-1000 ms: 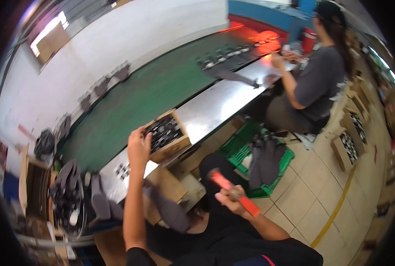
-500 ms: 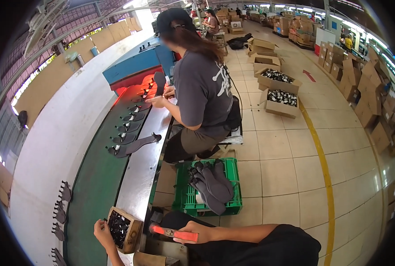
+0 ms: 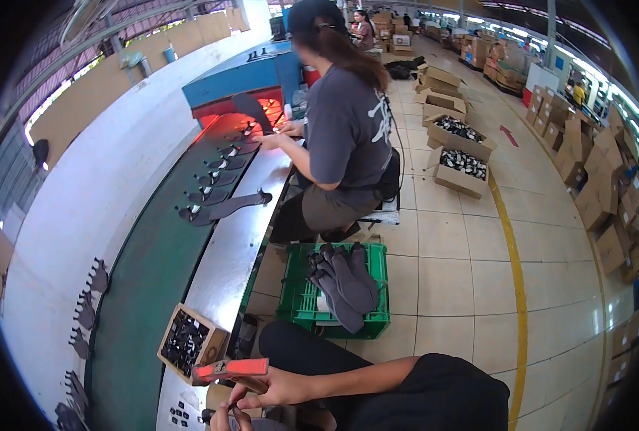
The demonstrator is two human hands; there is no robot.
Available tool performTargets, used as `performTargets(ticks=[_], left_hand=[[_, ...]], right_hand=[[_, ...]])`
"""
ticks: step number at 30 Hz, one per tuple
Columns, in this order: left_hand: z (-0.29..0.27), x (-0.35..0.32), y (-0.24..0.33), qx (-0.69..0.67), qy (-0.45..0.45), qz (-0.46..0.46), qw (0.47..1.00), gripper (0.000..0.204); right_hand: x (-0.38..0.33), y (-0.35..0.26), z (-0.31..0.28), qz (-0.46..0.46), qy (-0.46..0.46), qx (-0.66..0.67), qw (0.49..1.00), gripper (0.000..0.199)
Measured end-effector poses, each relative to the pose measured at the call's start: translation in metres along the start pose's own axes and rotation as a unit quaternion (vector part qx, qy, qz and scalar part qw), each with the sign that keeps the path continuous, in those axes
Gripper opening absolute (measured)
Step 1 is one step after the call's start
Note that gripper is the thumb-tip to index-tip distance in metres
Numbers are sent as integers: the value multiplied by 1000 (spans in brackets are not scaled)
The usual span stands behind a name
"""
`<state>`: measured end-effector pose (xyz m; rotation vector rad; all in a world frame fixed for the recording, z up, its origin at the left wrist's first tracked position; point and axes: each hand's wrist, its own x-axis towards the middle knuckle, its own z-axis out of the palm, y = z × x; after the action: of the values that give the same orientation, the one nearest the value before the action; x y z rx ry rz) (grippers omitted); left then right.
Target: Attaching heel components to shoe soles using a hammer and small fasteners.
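I see right fingers (image 3: 262, 397) wrapped round a red hammer (image 3: 235, 367), left fingers (image 3: 223, 417) curled, hold unclear, many black bits (image 3: 184, 337) left in the box (image 3: 214, 346).

- The scene is bright overall, with strip lamps (image 3: 590, 70) at the upper right and whitish daylight at the upper left.
- A red glow spills from under the blue housing (image 3: 237, 77), upper centre.
- The metal strip (image 3: 219, 269) reflects pale glare; the floor (image 3: 441, 280) shines softly at right.
- Dark cloth (image 3: 441, 395) at the bottom loses detail (nearly black in its folds).
- The red tool (image 3: 244, 366) reads fairly clearly; distant boxes look soft.
- Fisheye curvature bends the yellow line (image 3: 517, 309), and the corners go black.
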<state>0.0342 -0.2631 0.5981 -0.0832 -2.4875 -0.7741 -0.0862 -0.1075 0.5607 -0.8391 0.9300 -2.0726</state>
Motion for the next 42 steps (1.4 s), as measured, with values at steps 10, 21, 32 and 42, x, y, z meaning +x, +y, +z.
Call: performTargets(ticks=[10, 21, 32, 42], left_hand=[[-15, -37, -3, 255, 65, 266, 927, 12], [-7, -67, -71, 51, 172, -291, 940, 87], [-1, -80, -86, -161, 197, -355, 900, 29], [5, -94, -96, -82, 209, -277, 934, 30]], right_hand=[[2, 36, 7, 80, -42, -65, 994, 21], [52, 28, 11, 112, -23, -300, 947, 31], [107, 73, 44, 47, -196, -421, 885, 23], [108, 69, 45, 44, -220, -468, 855, 18]])
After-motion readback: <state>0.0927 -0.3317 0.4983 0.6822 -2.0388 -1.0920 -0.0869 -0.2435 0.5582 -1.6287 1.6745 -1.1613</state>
